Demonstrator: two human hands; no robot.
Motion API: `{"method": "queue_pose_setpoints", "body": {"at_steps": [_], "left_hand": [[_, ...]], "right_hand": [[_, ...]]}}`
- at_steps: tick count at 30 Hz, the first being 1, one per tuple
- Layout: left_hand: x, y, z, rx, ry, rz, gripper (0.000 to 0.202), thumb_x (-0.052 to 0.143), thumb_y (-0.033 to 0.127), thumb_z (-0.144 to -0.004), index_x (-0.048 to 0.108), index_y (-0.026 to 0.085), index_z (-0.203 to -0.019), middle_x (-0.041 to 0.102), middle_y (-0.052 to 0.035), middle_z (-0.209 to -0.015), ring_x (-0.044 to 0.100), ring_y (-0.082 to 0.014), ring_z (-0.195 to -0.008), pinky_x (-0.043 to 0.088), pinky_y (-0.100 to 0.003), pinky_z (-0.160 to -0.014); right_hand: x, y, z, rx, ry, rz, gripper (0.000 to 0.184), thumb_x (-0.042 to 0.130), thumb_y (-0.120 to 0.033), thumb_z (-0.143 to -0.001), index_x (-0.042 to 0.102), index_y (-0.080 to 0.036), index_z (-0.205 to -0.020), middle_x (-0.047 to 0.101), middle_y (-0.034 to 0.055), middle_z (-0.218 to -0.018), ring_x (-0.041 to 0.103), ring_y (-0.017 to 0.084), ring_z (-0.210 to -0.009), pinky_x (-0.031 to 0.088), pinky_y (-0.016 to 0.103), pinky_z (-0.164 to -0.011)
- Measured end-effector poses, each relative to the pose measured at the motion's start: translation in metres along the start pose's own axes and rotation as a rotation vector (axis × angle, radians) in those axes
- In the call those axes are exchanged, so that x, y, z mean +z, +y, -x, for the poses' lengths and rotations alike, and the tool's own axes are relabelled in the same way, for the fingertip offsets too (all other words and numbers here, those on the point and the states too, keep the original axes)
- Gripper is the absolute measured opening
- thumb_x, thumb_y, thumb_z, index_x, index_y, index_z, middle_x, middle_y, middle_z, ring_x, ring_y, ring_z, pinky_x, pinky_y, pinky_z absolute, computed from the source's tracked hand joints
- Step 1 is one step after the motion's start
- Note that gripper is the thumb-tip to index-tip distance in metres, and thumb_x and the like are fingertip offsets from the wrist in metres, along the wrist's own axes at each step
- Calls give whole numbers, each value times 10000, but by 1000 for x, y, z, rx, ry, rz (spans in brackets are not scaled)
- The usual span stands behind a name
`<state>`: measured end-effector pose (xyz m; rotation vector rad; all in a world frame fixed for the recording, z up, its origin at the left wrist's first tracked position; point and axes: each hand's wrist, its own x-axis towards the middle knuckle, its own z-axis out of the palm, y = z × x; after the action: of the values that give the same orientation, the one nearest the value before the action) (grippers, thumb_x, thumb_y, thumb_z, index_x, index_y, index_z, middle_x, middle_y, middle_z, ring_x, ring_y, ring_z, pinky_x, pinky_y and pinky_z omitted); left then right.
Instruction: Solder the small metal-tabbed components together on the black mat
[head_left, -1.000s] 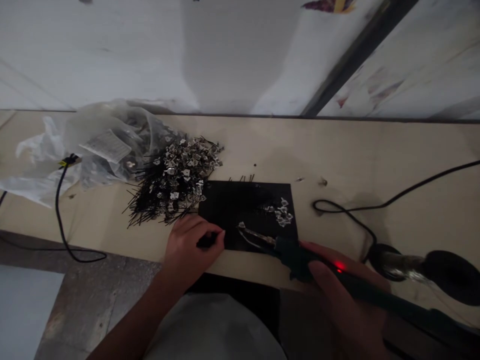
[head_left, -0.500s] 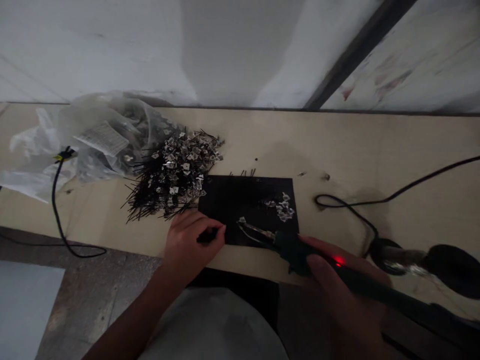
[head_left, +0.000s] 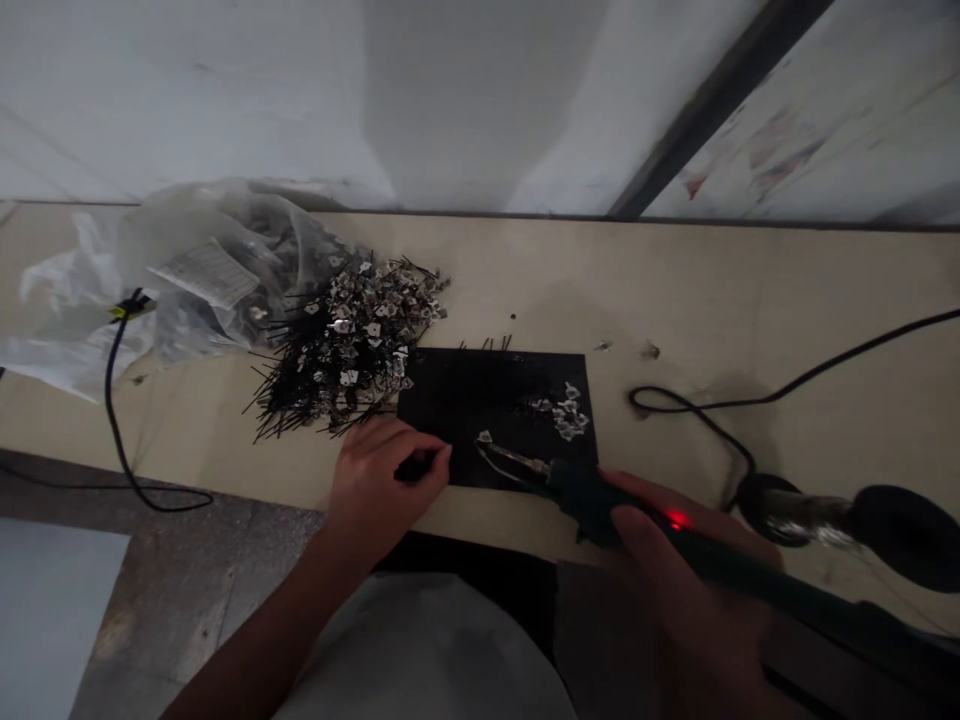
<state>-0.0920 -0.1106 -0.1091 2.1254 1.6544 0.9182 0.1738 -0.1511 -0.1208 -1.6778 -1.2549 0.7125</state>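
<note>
My right hand (head_left: 697, 570) is wrapped around a dark green soldering iron (head_left: 600, 500) with a red light glowing on its handle. The iron's tip, with a thin feed tube beside it, touches or nearly touches a small metal terminal (head_left: 484, 437) over the black mat (head_left: 495, 375). My left hand (head_left: 386, 475) is at the mat's left edge, thumb and forefinger pinched together. Whatever lies between those fingertips is lost against the black mat. Behind this hand is a heap of metal terminals with black wires (head_left: 360, 340). A smaller pile of terminals (head_left: 570, 415) rests on the mat's right side.
A clear plastic bag (head_left: 225, 230) with a label lies at the back left. On the right, a spool of solder wire (head_left: 810, 515) stands near a looped black cable (head_left: 697, 408). Another cable (head_left: 112, 400) hangs over the table's front edge at left. A wall runs behind.
Both hands and the soldering iron hold almost the same place. The whole view has shifted very slightly; nothing was taken up or let go.
</note>
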Motion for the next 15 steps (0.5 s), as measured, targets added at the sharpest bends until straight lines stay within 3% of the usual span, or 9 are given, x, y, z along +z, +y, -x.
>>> {"method": "queue_pose_setpoints", "body": {"at_steps": [9,15], "left_hand": [[0,0,0,-12,-9,-9,94,719,194,-918,758,216,-836,656,26,-699,605,-138,-709,446,-312,-746],[0,0,0,-18,-17,13,78,722,182,-916,762,205,-853,665,24,-720,618,-139,-728,447,-316,-759]], "right_hand": [[-1,4,1,-24,-18,-48,175,839,-408,-833,860,-284,-956,810,52,-889,773,219,-700,623,256,-588],[1,-3,-1,4,-6,-39,203,848,-456,-807,861,-280,-907,808,55,-873,783,234,-738,636,267,-634]]}}
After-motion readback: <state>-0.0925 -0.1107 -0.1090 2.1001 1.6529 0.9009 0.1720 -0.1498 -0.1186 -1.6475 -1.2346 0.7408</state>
